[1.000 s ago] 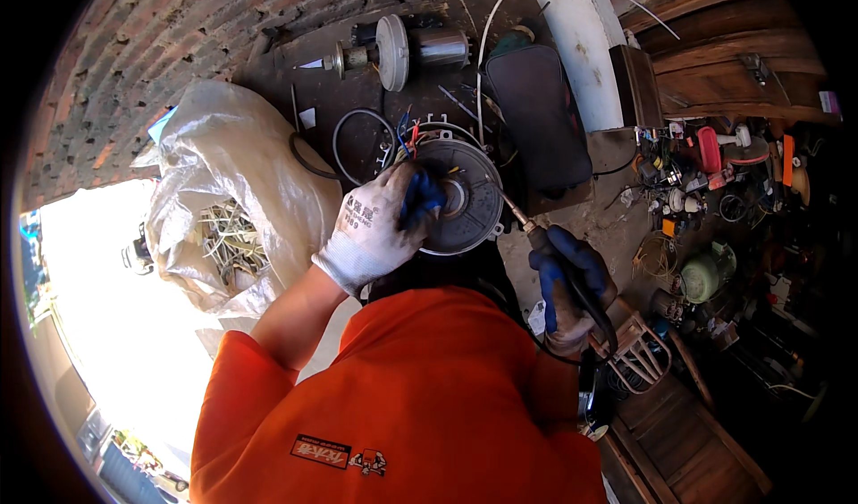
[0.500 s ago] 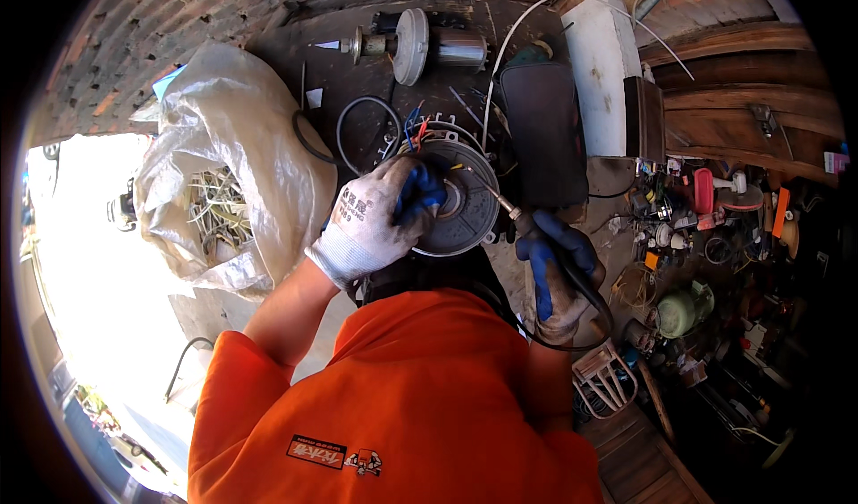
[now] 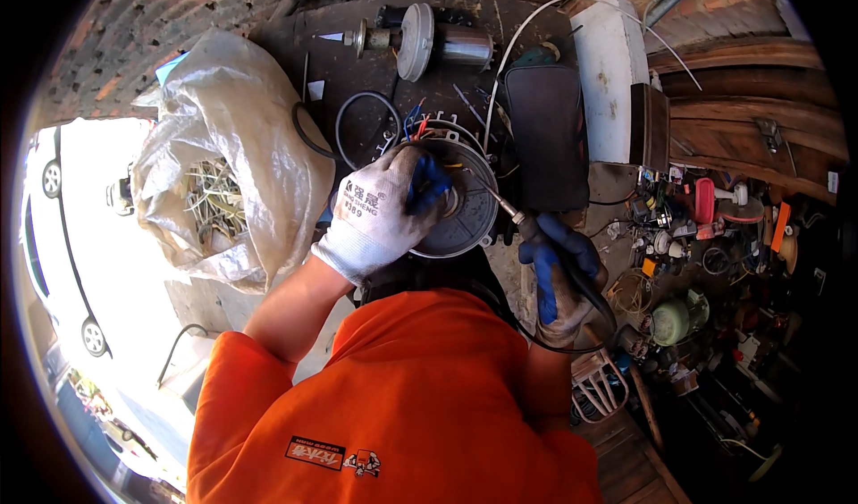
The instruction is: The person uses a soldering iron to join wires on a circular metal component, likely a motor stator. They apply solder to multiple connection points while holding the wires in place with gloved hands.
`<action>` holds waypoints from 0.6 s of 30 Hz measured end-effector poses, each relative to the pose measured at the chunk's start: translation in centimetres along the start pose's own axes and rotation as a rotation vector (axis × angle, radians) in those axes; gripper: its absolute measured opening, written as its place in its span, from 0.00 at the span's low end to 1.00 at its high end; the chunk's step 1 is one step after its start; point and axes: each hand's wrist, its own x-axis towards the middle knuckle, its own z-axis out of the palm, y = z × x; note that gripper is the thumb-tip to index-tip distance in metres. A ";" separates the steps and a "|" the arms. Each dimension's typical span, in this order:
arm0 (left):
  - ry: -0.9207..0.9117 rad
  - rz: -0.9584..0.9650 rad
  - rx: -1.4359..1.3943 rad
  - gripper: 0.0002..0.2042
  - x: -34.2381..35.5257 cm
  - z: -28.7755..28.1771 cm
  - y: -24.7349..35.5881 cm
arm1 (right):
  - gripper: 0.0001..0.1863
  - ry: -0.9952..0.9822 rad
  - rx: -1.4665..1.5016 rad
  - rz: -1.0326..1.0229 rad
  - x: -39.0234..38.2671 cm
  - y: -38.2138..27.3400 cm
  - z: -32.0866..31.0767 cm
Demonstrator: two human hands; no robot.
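My left hand (image 3: 380, 207), in a white glove with blue fingers, lies over the left side of a round grey motor housing (image 3: 463, 229). Its fingers are pinched together; what they hold is hidden. Red and blue wires (image 3: 418, 129) stick up at the housing's far rim. A short yellow wire end (image 3: 453, 165) shows beside my fingertips. In my right hand (image 3: 563, 272), gloved alike, is a soldering iron (image 3: 525, 225) with a black handle. Its thin tip points up and left over the housing, close to the yellow wire; whether they touch I cannot tell.
A whitish plastic sack (image 3: 268, 160) of scrap strands stands left. Behind the housing lies a motor rotor (image 3: 465, 46) with a round end plate. A dark pouch (image 3: 545, 138) and a white block (image 3: 606, 75) are at right. A black cable (image 3: 342, 124) loops across the bench.
My left hand has shifted very slightly over the housing. The right hand and soldering iron stay nearly in place. The view has tilted a little.
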 end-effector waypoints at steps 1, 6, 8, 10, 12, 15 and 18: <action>0.012 0.000 0.003 0.19 0.0 0.1 0.0 | 0.22 -0.006 0.003 0.012 0.0 0.0 -0.1; 0.028 0.057 0.040 0.19 0.1 0.3 -0.2 | 0.24 -0.030 -0.042 0.049 0.3 -1.0 0.1; 0.033 0.077 0.055 0.19 0.1 0.4 -0.3 | 0.21 -0.067 -0.005 0.042 0.4 -1.0 -0.2; 0.041 0.089 0.060 0.19 0.2 0.6 -0.5 | 0.20 -0.097 0.025 0.035 0.5 -1.0 -0.3; 0.075 0.085 0.031 0.16 0.2 0.6 -0.2 | 0.19 -0.123 0.048 0.029 0.5 -0.8 -0.4; 0.103 0.104 0.020 0.15 0.3 0.7 -0.2 | 0.18 -0.160 0.079 -0.048 0.6 0.0 -0.9; 0.100 0.105 0.025 0.16 0.3 0.7 -0.4 | 0.17 -0.164 0.046 -0.036 0.6 0.1 -0.9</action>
